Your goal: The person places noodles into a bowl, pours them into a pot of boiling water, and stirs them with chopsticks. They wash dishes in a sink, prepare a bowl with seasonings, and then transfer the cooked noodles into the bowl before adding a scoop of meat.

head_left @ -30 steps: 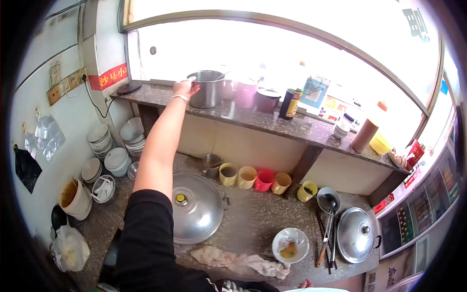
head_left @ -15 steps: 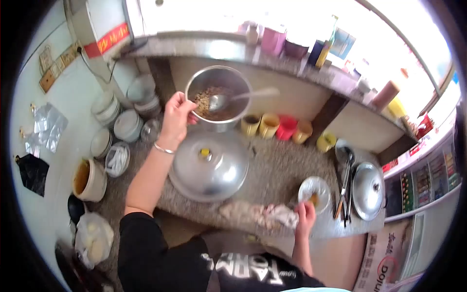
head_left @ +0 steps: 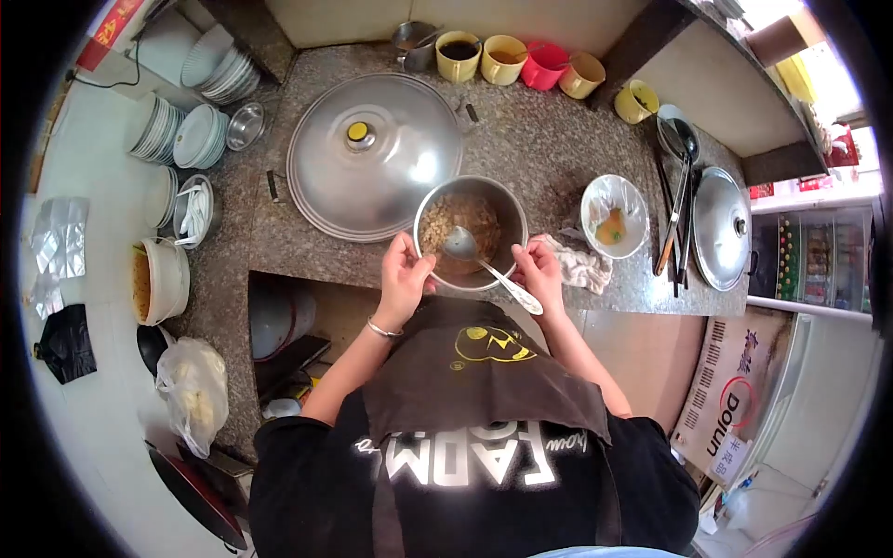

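A steel pot (head_left: 514, 209) with brown minced food (head_left: 456, 219) in it is held at the counter's front edge, close to my body. My left hand (head_left: 405, 279) is closed on the left side of its rim. On the opposite side, my right hand (head_left: 538, 272) has its fingers closed on the rim. A metal spoon (head_left: 460, 244) rests in the food, its patterned handle leaning out over the near rim beside my right hand. Right of the pot lie a crumpled cloth (head_left: 581, 264) and a plastic-lined bowl (head_left: 625, 200) with some yellowish-brown liquid.
A large domed lid (head_left: 372, 177) takes up the counter's left part. Several cups (head_left: 503, 59) and a steel cup (head_left: 414, 45) line the back. Tongs (head_left: 677, 209) and a smaller lid (head_left: 721, 228) are at right. Stacked plates (head_left: 200, 137) and a white tub (head_left: 167, 279) stand left.
The pot came down from near the back shelf toward my body, held by my left hand. My right hand moved from the lined bowl and cloth to the pot's rim.
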A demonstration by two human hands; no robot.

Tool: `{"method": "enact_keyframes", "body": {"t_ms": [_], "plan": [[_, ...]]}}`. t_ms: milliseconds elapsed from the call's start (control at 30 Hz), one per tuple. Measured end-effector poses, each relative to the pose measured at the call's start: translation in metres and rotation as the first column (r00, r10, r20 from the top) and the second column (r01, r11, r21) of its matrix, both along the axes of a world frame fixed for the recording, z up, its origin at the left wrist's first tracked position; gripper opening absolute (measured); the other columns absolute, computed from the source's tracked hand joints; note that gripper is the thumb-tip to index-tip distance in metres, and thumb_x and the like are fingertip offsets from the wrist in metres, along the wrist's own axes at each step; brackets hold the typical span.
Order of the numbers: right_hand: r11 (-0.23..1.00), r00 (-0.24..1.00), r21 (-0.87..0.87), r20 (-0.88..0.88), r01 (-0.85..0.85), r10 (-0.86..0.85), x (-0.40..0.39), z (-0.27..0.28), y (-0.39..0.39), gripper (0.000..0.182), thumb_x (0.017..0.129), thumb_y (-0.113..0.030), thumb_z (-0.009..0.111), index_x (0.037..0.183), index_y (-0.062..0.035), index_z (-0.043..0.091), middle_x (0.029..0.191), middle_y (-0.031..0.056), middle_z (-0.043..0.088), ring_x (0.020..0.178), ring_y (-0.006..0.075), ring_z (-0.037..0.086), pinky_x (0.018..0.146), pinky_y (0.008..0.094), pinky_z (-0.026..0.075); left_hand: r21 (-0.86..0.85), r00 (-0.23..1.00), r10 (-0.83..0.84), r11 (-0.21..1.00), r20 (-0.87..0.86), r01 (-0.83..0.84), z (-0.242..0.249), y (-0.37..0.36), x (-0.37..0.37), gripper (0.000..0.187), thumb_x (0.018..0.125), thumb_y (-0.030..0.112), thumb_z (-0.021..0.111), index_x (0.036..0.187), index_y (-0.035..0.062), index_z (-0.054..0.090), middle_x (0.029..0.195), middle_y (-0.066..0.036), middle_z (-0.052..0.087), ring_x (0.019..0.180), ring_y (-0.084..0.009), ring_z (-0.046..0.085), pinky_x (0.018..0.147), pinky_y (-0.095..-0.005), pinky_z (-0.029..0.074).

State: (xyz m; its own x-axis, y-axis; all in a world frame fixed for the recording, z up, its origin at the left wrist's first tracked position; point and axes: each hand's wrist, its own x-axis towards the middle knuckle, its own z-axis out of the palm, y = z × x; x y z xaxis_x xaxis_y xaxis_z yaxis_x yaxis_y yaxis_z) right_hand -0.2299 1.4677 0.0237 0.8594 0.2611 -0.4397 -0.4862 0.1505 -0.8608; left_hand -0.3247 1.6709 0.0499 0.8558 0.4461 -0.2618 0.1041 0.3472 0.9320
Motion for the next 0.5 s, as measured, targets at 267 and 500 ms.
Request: {"method": "enact_keyframes", "body": {"t_ms": [267, 500], "plan": [[0.999, 0.996, -0.025, 0.081, -0.02, 0.022, 0.002, -0.009, -0.031, 0.019, 0.083, -0.008, 0.057, 0.071, -0.0087, 0.043, 0.066, -0.0022, 0.049, 0.053, 0.0045, 0.047, 0.044, 0.0194, 0.04, 0.154, 0.817, -0.551, 0.804, -0.171, 0.575, -0.017, 0.03, 0.043, 0.018, 0.082, 0.015, 0.064, 0.078, 0.0061, 0.049, 0.07, -0.001, 0.056, 0.064, -0.0063, 0.054, 0.059, -0.0231, 0.045], [0.99, 0.986, 0.035, 0.09, 0.136, -0.138, -0.003, -0.003, -0.069, 0.017, 0.083, -0.007, 0.057, 0.073, -0.0112, 0.043, 0.066, -0.0055, 0.045, 0.056, 0.003, 0.04, 0.048, 0.019, 0.031, 0.987, 0.965, 0.224, 0.114, -0.135, 0.112, -0.038, 0.152, 0.139, 0.037, 0.075, 0.023, 0.066, 0.106, 0.0051, 0.057, 0.105, -0.016, 0.052, 0.089, -0.0314, 0.058, 0.078, -0.0391, 0.048]]}}
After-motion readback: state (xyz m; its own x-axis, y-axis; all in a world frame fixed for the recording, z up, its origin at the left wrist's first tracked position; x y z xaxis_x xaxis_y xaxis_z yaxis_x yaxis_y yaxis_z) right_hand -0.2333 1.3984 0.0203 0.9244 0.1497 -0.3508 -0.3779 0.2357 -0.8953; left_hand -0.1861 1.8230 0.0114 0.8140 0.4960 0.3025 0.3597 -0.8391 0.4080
